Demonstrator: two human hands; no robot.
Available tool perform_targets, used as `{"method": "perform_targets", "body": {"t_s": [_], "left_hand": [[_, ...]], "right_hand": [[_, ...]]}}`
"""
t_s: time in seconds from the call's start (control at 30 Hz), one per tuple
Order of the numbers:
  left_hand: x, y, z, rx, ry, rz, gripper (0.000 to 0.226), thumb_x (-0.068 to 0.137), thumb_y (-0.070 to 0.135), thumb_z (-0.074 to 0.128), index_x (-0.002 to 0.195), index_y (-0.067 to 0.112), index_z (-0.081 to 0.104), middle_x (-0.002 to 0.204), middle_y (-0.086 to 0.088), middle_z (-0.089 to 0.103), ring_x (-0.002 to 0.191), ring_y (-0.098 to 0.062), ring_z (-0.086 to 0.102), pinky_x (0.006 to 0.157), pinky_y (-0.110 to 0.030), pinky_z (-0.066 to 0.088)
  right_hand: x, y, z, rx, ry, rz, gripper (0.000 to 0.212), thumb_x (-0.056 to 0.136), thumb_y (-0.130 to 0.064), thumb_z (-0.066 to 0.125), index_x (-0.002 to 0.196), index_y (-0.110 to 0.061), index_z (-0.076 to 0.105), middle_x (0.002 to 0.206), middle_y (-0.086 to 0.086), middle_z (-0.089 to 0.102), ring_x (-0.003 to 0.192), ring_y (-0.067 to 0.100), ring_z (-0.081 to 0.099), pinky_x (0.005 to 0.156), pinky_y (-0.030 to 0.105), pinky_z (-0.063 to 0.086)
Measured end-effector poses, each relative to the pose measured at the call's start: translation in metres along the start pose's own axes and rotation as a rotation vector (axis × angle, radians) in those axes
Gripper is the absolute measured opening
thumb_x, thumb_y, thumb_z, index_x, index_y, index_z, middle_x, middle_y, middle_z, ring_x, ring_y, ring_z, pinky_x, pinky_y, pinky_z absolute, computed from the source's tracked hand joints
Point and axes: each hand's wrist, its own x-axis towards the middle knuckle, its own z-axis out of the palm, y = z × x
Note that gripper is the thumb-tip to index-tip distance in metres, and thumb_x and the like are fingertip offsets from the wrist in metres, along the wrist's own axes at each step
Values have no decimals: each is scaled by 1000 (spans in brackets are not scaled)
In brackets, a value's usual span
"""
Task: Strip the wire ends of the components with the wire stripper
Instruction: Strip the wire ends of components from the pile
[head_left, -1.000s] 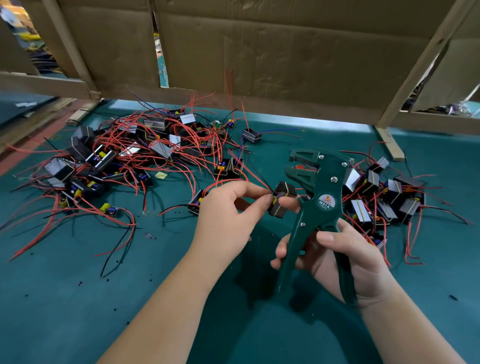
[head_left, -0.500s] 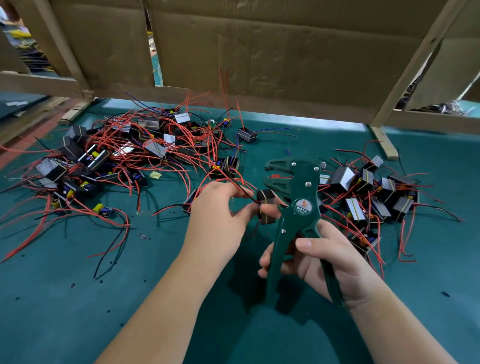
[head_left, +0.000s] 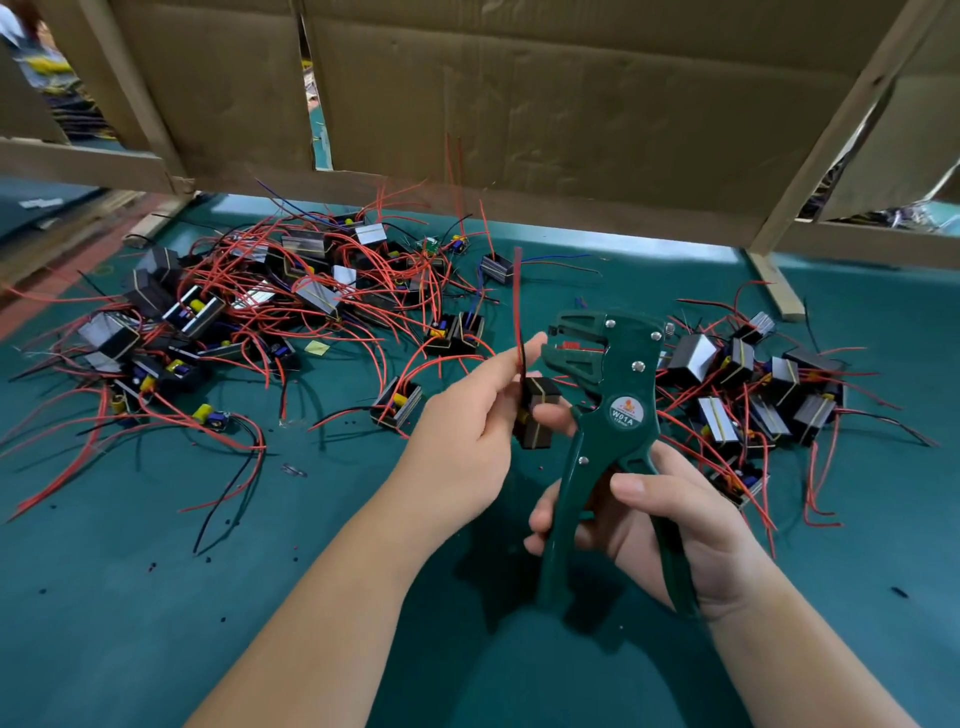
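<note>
My right hand (head_left: 670, 525) grips the handles of a dark green wire stripper (head_left: 608, 410), held upright with its jaws pointing left. My left hand (head_left: 467, 436) pinches the red wire (head_left: 517, 306) of a small black component (head_left: 535, 415), which hangs between my two hands just left of the stripper's jaws. The wire stands straight up from my fingers and looks blurred. An index fingertip of my right hand touches the component's right side.
A large tangle of components with red wires (head_left: 249, 322) lies on the green table at the left. A smaller group of components (head_left: 753, 395) lies at the right. A cardboard and wood partition (head_left: 519, 114) closes the back. Small insulation scraps (head_left: 208, 558) dot the table.
My left hand has turned the component so that its red wire now points upward. Both hands with the stripper have stayed near the middle of the view.
</note>
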Motion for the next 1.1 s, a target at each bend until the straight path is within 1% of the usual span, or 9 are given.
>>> {"method": "perform_targets", "body": {"t_s": [0.07,0.13,0.27,0.4,0.47,0.57,0.7,0.87,1.1], "left_hand": [[-1,3,3,-108,-55,-63,36,104,11,31,127,28,53,112,7,67,109,-14,63,105,-38,43],[-4,7,6,-182,-92,-76,34,104,10,28,118,30,51,105,14,65,102,-6,63,103,-27,44],[-4,8,3,-287,-142,-154,38,102,2,33,120,32,47,115,12,62,106,-4,58,103,-27,44],[-2,8,-1,-373,-145,-217,36,99,0,42,123,26,52,112,6,66,95,-2,65,88,-25,51],[-1,8,-3,-329,-147,-229,31,98,2,46,124,18,54,112,1,67,93,-4,65,86,-27,51],[1,7,-6,-137,-105,-220,26,97,3,51,118,16,59,113,-2,68,106,-14,64,102,-38,46],[1,5,-11,190,-64,-186,20,90,7,61,101,24,61,93,5,66,90,-16,60,88,-28,47],[0,2,-16,315,-30,-283,14,85,11,65,85,25,60,84,1,65,81,-21,59,75,-29,48],[2,0,-17,219,-7,-337,8,86,17,66,91,23,66,89,-1,70,88,-24,65,83,-34,52]], "right_hand": [[0,0,0,6,-17,-2,57,74,-11,68,130,-4,57,97,23,62,82,39,65,76,54,52],[1,-1,1,5,-28,3,64,71,-17,78,130,-4,57,95,23,62,82,39,65,76,53,53],[1,-4,1,31,-36,0,68,70,-21,81,131,-4,57,89,22,64,82,37,66,77,53,53],[1,-7,1,47,-34,-9,71,69,-23,81,132,-5,56,90,21,64,81,36,66,77,53,53],[1,-9,1,41,-28,-12,73,67,-23,82,133,-6,55,94,21,64,81,36,66,77,53,53],[1,-9,0,40,-2,-22,77,65,-22,84,134,-4,54,101,22,63,80,37,65,75,53,54],[1,-9,-1,40,43,-48,79,63,-22,85,132,-2,54,112,18,63,79,37,65,74,53,54],[1,-8,-2,49,62,-59,75,63,-22,85,128,0,57,113,17,65,78,37,65,72,53,54],[2,-7,-3,57,107,-53,75,59,-23,87,126,0,60,114,19,64,78,38,65,73,53,54]]}}
